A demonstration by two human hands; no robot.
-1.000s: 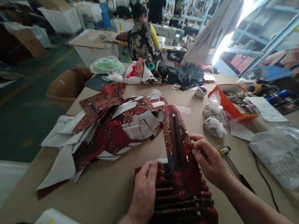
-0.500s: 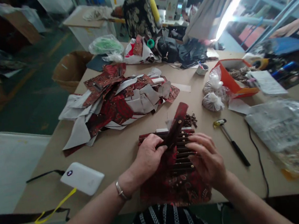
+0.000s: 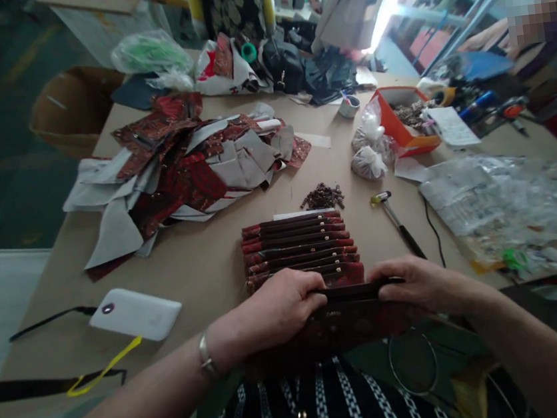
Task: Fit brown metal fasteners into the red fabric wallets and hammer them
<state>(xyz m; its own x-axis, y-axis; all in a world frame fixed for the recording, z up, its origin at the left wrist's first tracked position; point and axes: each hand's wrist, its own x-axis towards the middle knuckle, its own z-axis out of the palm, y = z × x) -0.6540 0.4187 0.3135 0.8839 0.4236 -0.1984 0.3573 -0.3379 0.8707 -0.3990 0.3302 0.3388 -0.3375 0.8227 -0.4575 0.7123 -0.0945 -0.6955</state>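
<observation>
Near the table's front edge, a dark red patterned pouch [image 3: 340, 329] hangs from both hands, its long top edge facing up and a small gold-coloured metal mark on its front. My left hand [image 3: 286, 302] pinches that edge on the left, thumb on the near side. Gripping the same edge on the right is my right hand [image 3: 415, 280]. Just beyond lies an overlapping row of similar pouches [image 3: 295, 240], most showing a small gold-coloured metal piece. A heap of small dark metal parts [image 3: 323, 196] sits behind the row.
Patterned and grey-white pieces [image 3: 179, 180] are heaped at back left. A hammer [image 3: 398, 225], plastic bags [image 3: 493, 198] and an orange box [image 3: 400, 125] are on the right. A white device [image 3: 137, 314] lies at left. A person [image 3: 230, 6] is beyond the table.
The pouch held tilted over the row by my left hand is now near my body, gripped by both hands. My right hand has left the row. The camera view has shifted.
</observation>
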